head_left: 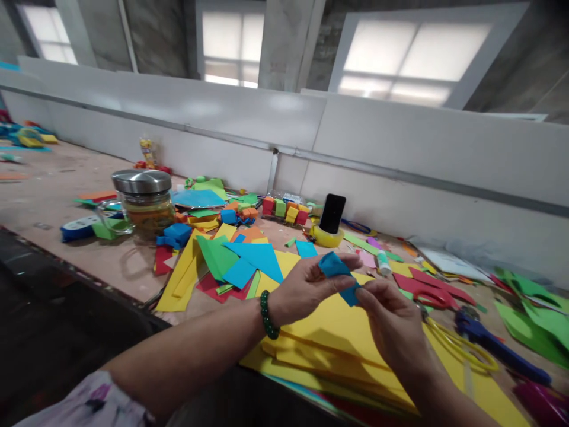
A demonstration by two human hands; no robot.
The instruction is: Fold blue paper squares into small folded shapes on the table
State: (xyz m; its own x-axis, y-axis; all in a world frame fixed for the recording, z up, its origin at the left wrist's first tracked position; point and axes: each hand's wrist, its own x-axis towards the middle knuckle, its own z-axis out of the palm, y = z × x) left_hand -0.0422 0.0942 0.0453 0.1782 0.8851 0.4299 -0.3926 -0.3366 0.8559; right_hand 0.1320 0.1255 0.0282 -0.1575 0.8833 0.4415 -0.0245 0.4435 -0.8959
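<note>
A small folded strip of blue paper (334, 268) is held between both hands above the worktable. My left hand (306, 287), with a green bead bracelet at the wrist, grips its upper part between thumb and fingers. The lower corner is pinched by the thumb and fingertips of my right hand (391, 314). Beneath them lies a stack of yellow sheets (333, 335), whose edges overhang the table front. Blue paper pieces (255, 261) and a green piece (216, 255) lie to the left of my hands.
At left stand a lidded glass mug (149, 207) and a blue-and-white object (82, 227). A phone (332, 213) leans in a yellow tape roll (326, 235); small paper cubes (284, 209) sit behind. Yellow-handled scissors (462, 344), a dark blue tool (502, 347) and a glue stick (383, 263) lie right.
</note>
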